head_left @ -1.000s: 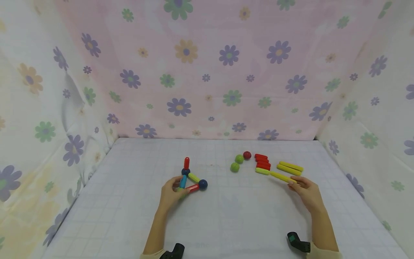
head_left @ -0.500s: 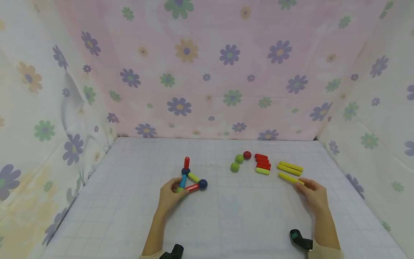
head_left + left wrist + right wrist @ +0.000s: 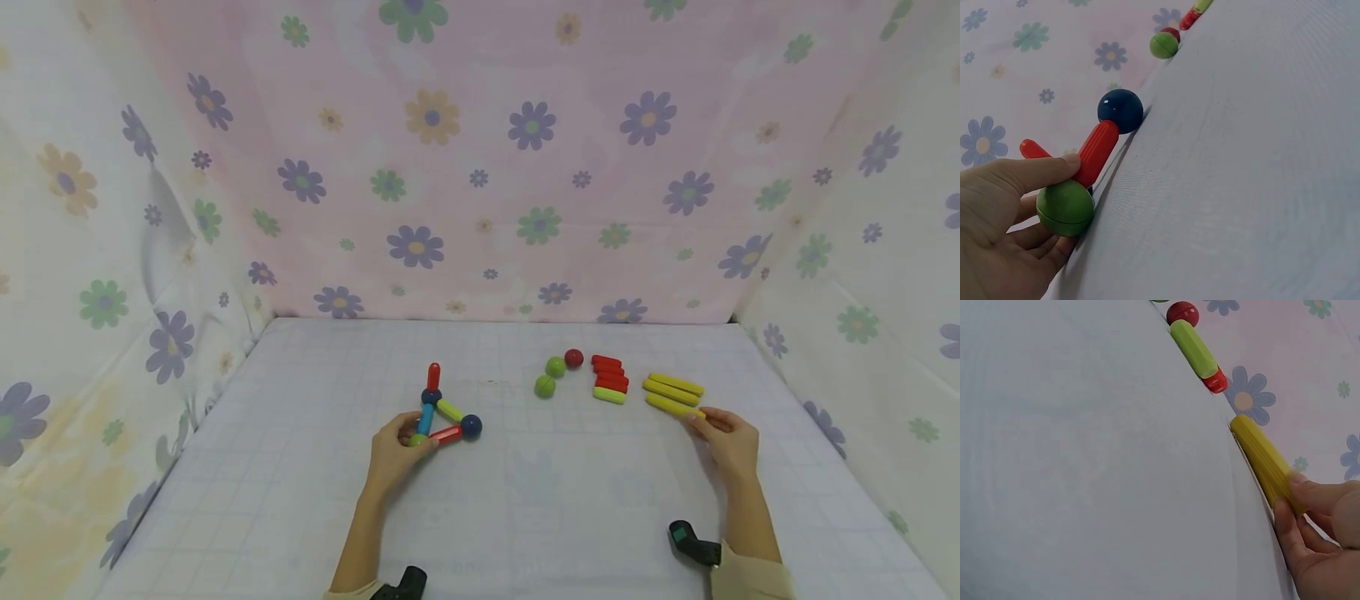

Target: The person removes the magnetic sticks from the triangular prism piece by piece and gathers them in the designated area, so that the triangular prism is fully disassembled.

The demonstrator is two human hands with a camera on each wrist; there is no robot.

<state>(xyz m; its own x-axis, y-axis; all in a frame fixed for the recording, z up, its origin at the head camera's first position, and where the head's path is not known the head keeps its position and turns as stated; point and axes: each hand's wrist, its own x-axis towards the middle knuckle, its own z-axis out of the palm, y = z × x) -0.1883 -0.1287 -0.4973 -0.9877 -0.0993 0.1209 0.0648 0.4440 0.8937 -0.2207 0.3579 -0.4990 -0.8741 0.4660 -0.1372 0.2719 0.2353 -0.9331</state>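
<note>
My left hand (image 3: 393, 454) grips the near corner of a triangle of magnetic rods and balls, around its green ball (image 3: 1065, 207). From that corner a red rod (image 3: 1099, 150) runs to a dark blue ball (image 3: 471, 427), and a blue rod (image 3: 425, 418) to another dark blue ball (image 3: 431, 397). A light green rod (image 3: 450, 410) joins the two blue balls. One more red rod (image 3: 433, 376) points away from the far ball. My right hand (image 3: 727, 442) pinches the near end of a yellow rod (image 3: 1265, 459), lying beside two other yellow rods (image 3: 675, 384).
Several red rods (image 3: 609, 372) lie in a row with a light green rod (image 3: 610, 396) at their near side. Two green balls (image 3: 545, 386) and a dark red ball (image 3: 573, 358) sit to their left. Flowered cloth (image 3: 487, 167) surrounds the white table (image 3: 510, 517).
My right hand has moved the yellow rod to the right, away from the light green rod, and up beside the other yellow rods. The left hand has hardly moved.
</note>
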